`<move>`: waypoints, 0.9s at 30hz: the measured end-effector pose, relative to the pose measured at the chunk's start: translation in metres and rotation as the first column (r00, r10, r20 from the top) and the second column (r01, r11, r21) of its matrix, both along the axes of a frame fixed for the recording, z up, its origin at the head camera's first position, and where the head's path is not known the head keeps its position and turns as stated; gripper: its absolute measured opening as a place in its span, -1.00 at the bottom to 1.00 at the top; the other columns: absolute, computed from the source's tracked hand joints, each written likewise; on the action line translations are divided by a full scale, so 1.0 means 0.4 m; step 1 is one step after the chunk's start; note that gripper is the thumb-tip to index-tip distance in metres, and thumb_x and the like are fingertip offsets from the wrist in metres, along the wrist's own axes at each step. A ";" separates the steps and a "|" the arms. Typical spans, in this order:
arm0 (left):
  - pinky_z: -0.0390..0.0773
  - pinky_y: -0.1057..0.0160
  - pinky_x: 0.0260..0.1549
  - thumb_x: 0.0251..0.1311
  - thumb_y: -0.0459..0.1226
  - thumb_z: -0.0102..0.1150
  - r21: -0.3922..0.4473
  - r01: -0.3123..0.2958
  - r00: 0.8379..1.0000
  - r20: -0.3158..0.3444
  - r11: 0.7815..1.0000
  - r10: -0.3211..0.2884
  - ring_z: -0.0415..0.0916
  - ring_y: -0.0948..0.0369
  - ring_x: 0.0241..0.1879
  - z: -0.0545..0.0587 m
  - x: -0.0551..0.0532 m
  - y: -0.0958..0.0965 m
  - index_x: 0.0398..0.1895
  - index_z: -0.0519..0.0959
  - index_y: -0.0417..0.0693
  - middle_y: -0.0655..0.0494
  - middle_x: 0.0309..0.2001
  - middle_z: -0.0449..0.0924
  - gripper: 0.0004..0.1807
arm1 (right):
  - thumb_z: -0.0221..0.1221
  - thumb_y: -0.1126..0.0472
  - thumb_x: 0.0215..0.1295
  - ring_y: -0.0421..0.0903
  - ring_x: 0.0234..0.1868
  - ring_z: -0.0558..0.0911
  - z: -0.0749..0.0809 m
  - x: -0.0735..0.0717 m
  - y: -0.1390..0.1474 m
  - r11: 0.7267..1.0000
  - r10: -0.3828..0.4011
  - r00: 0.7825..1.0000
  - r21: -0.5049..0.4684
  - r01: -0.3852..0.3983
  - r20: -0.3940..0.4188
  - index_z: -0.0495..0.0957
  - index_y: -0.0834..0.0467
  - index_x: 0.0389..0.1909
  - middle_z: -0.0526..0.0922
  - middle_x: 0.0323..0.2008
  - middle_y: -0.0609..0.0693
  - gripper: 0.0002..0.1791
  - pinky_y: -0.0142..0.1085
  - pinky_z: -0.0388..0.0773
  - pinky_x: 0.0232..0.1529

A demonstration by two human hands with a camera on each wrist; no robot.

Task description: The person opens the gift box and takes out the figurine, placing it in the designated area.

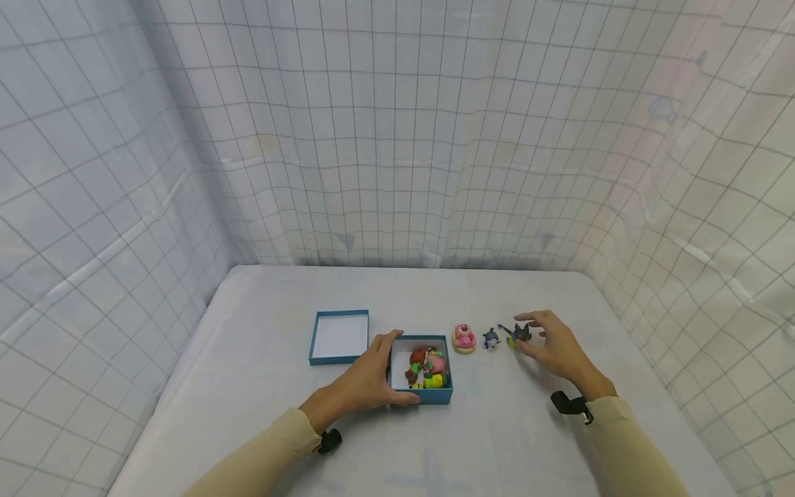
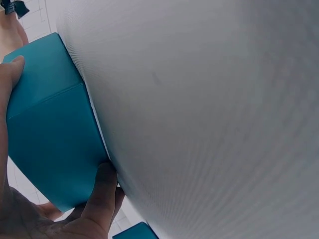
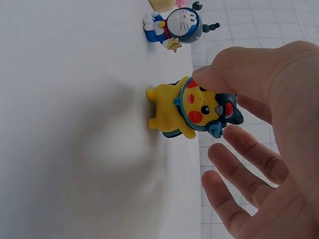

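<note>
My left hand (image 1: 366,378) spans the left side of a blue box (image 1: 437,396), its thumb on the near wall and fingers at the far corner. Inside the box lie several small colourful figurines (image 1: 428,369). In the left wrist view the fingertips (image 2: 103,181) press the box's teal side wall. My right hand (image 1: 555,351) is at a yellow Pikachu figurine (image 3: 169,107) with a dark eared hood, which stands upright on the table. The thumb overlaps the hood's edge and the index finger passes behind the head; the other fingers are spread apart.
A blue-rimmed lid (image 1: 340,336) with a white inside lies left of the box. Between the box and my right hand stand a pink figurine (image 1: 464,338) and a small blue-and-white figurine (image 1: 491,339). White gridded curtains (image 1: 410,138) surround the white table (image 1: 273,297).
</note>
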State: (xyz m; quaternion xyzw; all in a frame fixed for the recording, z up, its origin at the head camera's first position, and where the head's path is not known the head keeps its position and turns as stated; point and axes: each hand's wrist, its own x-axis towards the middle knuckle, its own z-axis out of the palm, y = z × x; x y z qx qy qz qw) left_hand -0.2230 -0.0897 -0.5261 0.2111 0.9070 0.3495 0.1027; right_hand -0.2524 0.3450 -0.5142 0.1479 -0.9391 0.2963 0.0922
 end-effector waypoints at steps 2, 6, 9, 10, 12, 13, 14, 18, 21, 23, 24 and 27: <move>0.61 -0.37 0.56 0.11 0.32 0.79 0.001 -0.002 1.000 0.001 1.000 0.002 0.56 -0.19 0.57 0.003 0.000 0.000 0.92 0.08 0.02 -0.26 0.75 0.30 0.48 | 0.58 0.34 0.43 0.41 0.36 0.70 0.004 0.002 -0.004 1.000 -0.002 1.000 0.002 0.002 -0.021 0.68 0.23 0.45 0.66 0.38 0.38 -0.40 0.37 0.72 0.32; 0.60 -0.37 0.57 0.11 0.32 0.78 0.003 0.003 1.000 0.002 1.000 -0.003 0.54 -0.19 0.59 0.006 0.000 -0.001 0.93 0.08 0.00 -0.26 0.76 0.29 0.49 | 0.58 0.39 0.41 0.41 0.38 0.67 0.012 0.008 -0.011 1.000 -0.004 0.997 -0.002 0.003 -0.072 0.68 0.23 0.44 0.65 0.37 0.37 -0.40 0.42 0.67 0.36; 0.61 -0.37 0.57 0.12 0.32 0.78 0.004 0.006 1.000 -0.001 1.000 -0.006 0.55 -0.19 0.58 0.005 -0.001 -0.001 0.93 0.07 -0.02 -0.26 0.75 0.29 0.49 | 0.59 0.41 0.39 0.42 0.41 0.65 0.018 0.011 -0.020 1.000 0.001 0.993 -0.001 -0.001 -0.117 0.69 0.21 0.42 0.66 0.37 0.35 -0.39 0.45 0.64 0.39; 0.61 -0.37 0.57 0.12 0.32 0.78 0.004 0.006 1.000 -0.001 1.000 -0.006 0.55 -0.19 0.58 0.004 -0.001 -0.001 0.92 0.08 -0.02 -0.27 0.75 0.29 0.49 | 0.59 0.41 0.39 0.42 0.41 0.65 0.020 0.012 -0.025 1.000 0.004 0.991 0.000 -0.005 -0.131 0.69 0.20 0.42 0.66 0.36 0.34 -0.40 0.46 0.63 0.40; 0.61 -0.37 0.56 0.12 0.32 0.78 0.004 0.004 1.000 -0.001 1.000 -0.004 0.55 -0.19 0.58 0.002 0.000 -0.002 0.92 0.08 -0.02 -0.27 0.74 0.30 0.49 | 0.60 0.42 0.37 0.41 0.42 0.64 0.024 0.014 -0.035 1.000 0.014 0.988 -0.002 -0.015 -0.155 0.71 0.19 0.41 0.68 0.36 0.32 -0.39 0.46 0.61 0.41; 0.61 -0.37 0.56 0.12 0.32 0.78 0.004 0.003 1.000 0.000 1.000 -0.003 0.55 -0.19 0.58 0.001 0.000 -0.002 0.93 0.07 -0.02 -0.27 0.74 0.30 0.49 | 0.61 0.42 0.36 0.40 0.42 0.63 0.027 0.015 -0.041 1.000 0.019 0.986 -0.002 -0.019 -0.164 0.71 0.18 0.41 0.68 0.35 0.30 -0.39 0.46 0.61 0.41; 0.61 -0.38 0.56 0.12 0.32 0.78 0.004 0.002 1.000 0.000 1.000 -0.002 0.55 -0.19 0.58 0.000 0.000 -0.002 0.93 0.07 -0.01 -0.27 0.74 0.30 0.49 | 0.61 0.42 0.36 0.39 0.42 0.63 0.029 0.016 -0.046 1.000 0.024 0.985 -0.001 -0.025 -0.172 0.71 0.17 0.40 0.69 0.35 0.29 -0.39 0.46 0.61 0.42; 0.60 -0.39 0.57 0.12 0.32 0.78 0.006 0.000 1.000 -0.001 1.000 0.000 0.53 -0.21 0.61 -0.003 0.001 -0.003 0.93 0.07 0.00 -0.27 0.75 0.28 0.49 | 0.61 0.42 0.35 0.36 0.41 0.63 0.039 0.022 -0.067 0.999 0.048 0.979 0.005 -0.048 -0.199 0.72 0.16 0.40 0.70 0.35 0.25 -0.39 0.43 0.62 0.40; 0.59 -0.39 0.57 0.11 0.32 0.78 0.006 0.001 1.000 -0.001 1.000 -0.001 0.52 -0.21 0.62 -0.003 0.000 -0.003 0.93 0.07 0.02 -0.27 0.76 0.28 0.49 | 0.61 0.43 0.35 0.34 0.38 0.65 0.046 0.026 -0.080 0.998 0.068 0.974 0.015 -0.066 -0.216 0.73 0.16 0.38 0.71 0.34 0.25 -0.40 0.40 0.65 0.37; 0.59 -0.39 0.58 0.11 0.33 0.78 0.006 0.002 1.000 0.001 1.000 -0.002 0.52 -0.21 0.62 -0.003 0.000 -0.003 0.93 0.07 0.03 -0.26 0.76 0.28 0.49 | 0.60 0.44 0.35 0.31 0.36 0.66 0.051 0.031 -0.087 0.996 0.084 0.972 0.024 -0.081 -0.220 0.73 0.16 0.37 0.72 0.33 0.24 -0.42 0.36 0.67 0.34; 0.59 -0.39 0.58 0.11 0.33 0.78 0.006 0.002 1.000 0.003 1.000 -0.002 0.52 -0.21 0.62 -0.002 0.001 -0.003 0.93 0.07 0.04 -0.26 0.76 0.28 0.48 | 0.60 0.45 0.35 0.30 0.35 0.66 0.053 0.033 -0.091 0.996 0.092 0.971 0.028 -0.087 -0.220 0.74 0.16 0.36 0.72 0.32 0.23 -0.43 0.35 0.68 0.32; 0.59 -0.39 0.58 0.11 0.33 0.78 0.004 0.003 1.000 0.006 1.000 -0.003 0.52 -0.21 0.62 0.000 0.002 -0.004 0.93 0.07 0.04 -0.26 0.77 0.27 0.48 | 0.60 0.45 0.34 0.28 0.32 0.67 0.058 0.041 -0.105 0.993 0.112 0.971 0.048 -0.104 -0.213 0.75 0.15 0.33 0.73 0.30 0.21 -0.44 0.30 0.69 0.28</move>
